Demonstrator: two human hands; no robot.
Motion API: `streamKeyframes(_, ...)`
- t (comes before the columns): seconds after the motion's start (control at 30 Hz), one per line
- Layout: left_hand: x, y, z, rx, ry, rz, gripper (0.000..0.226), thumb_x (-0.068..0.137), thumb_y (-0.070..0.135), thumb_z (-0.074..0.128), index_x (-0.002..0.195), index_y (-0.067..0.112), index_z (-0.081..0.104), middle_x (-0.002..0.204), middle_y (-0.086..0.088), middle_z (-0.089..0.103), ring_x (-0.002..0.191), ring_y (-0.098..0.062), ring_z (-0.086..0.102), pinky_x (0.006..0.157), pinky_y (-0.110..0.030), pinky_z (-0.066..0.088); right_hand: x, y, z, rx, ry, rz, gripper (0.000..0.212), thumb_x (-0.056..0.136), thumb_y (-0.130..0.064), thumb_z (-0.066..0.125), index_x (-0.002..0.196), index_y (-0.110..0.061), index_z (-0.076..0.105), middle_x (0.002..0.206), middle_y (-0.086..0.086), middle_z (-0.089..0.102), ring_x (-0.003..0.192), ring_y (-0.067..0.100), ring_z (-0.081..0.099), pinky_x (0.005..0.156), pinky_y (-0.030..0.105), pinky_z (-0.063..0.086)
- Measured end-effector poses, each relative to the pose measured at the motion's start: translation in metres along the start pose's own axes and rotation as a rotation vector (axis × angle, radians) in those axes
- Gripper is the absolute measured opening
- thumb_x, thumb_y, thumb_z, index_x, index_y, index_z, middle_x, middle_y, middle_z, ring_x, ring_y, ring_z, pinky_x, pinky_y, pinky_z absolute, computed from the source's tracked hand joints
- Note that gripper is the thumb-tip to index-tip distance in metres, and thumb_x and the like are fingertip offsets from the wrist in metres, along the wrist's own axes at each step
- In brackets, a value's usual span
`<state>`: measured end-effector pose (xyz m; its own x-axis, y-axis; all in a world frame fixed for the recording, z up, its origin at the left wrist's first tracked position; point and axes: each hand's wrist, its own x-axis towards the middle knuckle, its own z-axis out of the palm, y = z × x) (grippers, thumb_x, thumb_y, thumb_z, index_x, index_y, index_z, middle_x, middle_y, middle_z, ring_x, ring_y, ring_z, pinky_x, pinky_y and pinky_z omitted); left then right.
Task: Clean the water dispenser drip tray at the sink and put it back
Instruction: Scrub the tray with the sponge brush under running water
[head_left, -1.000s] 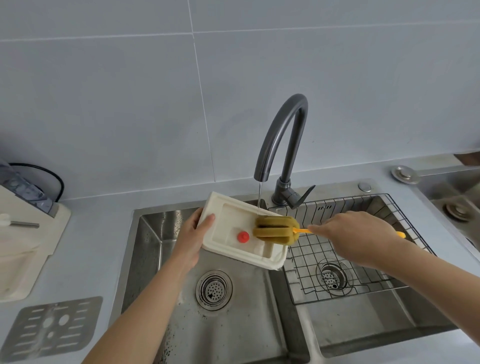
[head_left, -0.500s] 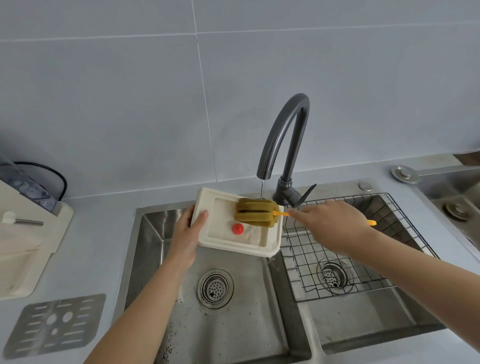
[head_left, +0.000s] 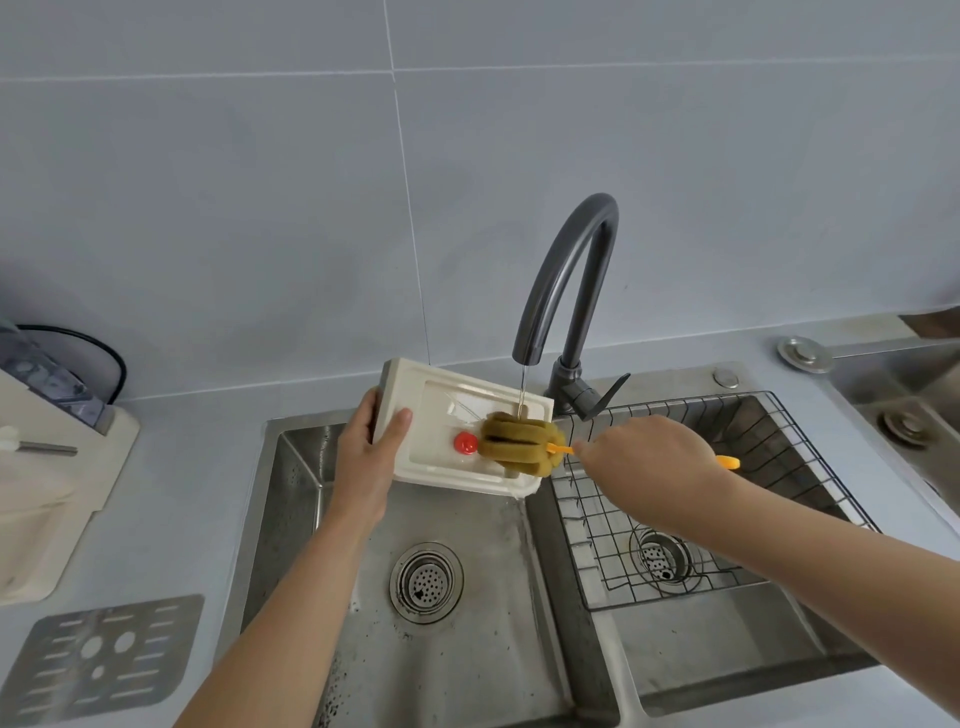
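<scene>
The cream drip tray (head_left: 441, 410), with a red float (head_left: 465, 442) inside, is held tilted over the left sink basin (head_left: 467, 623). My left hand (head_left: 366, 457) grips its left end, thumb on the rim. My right hand (head_left: 649, 465) holds the orange handle (head_left: 727, 461) of a sponge brush. The brush's olive sponge head (head_left: 517, 451) presses into the tray's right part. A thin stream of water falls from the dark faucet (head_left: 566, 291) onto the sponge.
A wire rack (head_left: 675, 519) lies in the right basin. The metal grille plate (head_left: 104, 660) of the tray rests on the counter at lower left. The water dispenser (head_left: 47, 467) stands at the left edge. A second sink area (head_left: 904, 410) is at far right.
The tray and sponge have shifted slightly; the sponge head moved from the tray's upper right down toward its middle right, beside the red float. Both hands kept their grips.
</scene>
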<state>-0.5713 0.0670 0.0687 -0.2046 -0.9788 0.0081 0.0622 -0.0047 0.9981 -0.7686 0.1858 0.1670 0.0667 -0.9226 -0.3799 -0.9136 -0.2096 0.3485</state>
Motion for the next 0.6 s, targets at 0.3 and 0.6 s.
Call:
streamKeyframes(0.3, 0.005, -0.004, 0.002, 0.11, 0.013, 0.058, 0.025, 0.087, 0.024, 0.055, 0.111, 0.027, 0.051, 0.098, 0.006, 0.061, 0.094, -0.017, 0.058, 0.082, -0.037, 0.051, 0.002, 0.003, 0.009, 0.14, -0.046, 0.022, 0.027, 0.089, 0.0, 0.038, 0.106, -0.01, 0.057, 0.064, -0.001, 0.037, 0.074, 0.023, 0.05, 0.062, 0.029, 0.038)
streamKeyframes(0.6, 0.007, -0.015, -0.002, 0.062, 0.02, -0.046, 0.025, 0.09, 0.02, 0.05, 0.114, 0.026, 0.051, 0.099, 0.006, 0.061, 0.097, -0.02, 0.058, 0.082, -0.039, 0.051, -0.014, 0.036, 0.012, 0.461, -0.038, 0.152, 0.03, 0.093, -0.011, 0.037, 0.105, -0.022, 0.062, 0.086, 0.0, 0.063, 0.073, 0.019, 0.062, 0.069, 0.034, 0.056)
